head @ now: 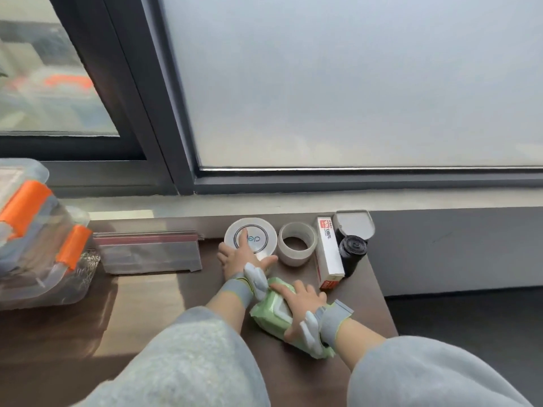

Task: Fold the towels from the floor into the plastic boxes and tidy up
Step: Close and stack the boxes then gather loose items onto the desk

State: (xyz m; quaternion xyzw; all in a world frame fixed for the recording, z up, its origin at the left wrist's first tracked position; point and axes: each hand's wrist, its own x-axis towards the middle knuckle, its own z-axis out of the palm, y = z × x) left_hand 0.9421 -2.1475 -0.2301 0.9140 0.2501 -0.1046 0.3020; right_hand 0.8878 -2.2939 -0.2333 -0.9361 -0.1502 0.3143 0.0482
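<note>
Wipes pack [266, 314]: likely soft, light, slick film; right hand [302, 301] clamps its width, fingers over top, thumb at edge; left hand [241, 257] rests straight-fingered on round white tin [263, 230].

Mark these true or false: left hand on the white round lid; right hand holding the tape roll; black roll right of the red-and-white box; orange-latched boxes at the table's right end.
1. The left hand touches the round white lid. True.
2. The right hand holds the tape roll. False: it holds the green pack; no hand touches the tape roll.
3. The black roll lies right of the red-and-white box. True.
4. The plastic boxes with orange latches stand at the right end of the table. False: they stand at its left end.
</note>
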